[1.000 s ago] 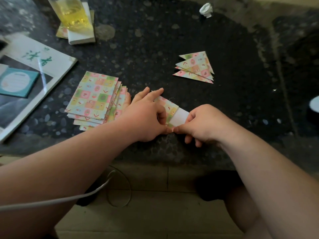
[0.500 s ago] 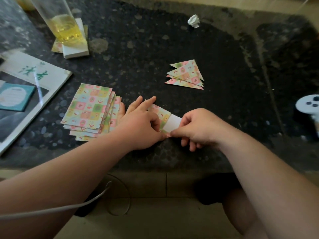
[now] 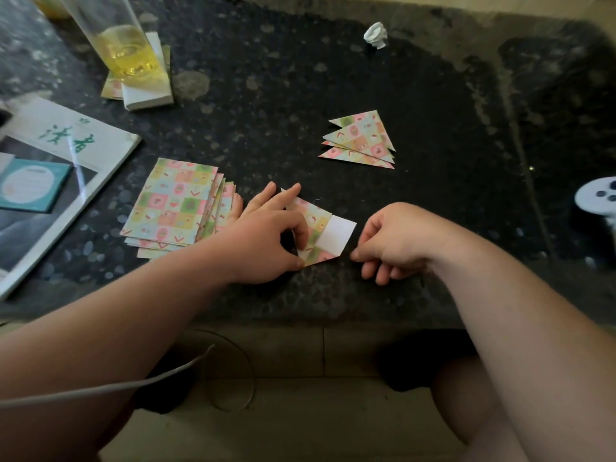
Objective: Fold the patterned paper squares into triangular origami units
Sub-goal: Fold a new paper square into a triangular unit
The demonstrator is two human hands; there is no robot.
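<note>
Dark speckled stone made up the surface (image 3: pixel 300 95), and a stack (image 3: pixel 173 201) of flat patterned squares waited on it. Just right of the stack lay the paper (image 3: pixel 316 225) being worked, partly folded with a white flap showing. Farther right of the stack and beyond it sat a few finished triangles (image 3: pixel 361 141). So a handful looked done and many squares remained. The left hand (image 3: pixel 266 241) had its grip clamped on the paper's near corner, thumb and forefinger curled onto it. The right hand (image 3: pixel 396 241) had let go of the flap it pinched half a second earlier. Its grip was now closed on nothing, fingertips just beside the paper's edge.
</note>
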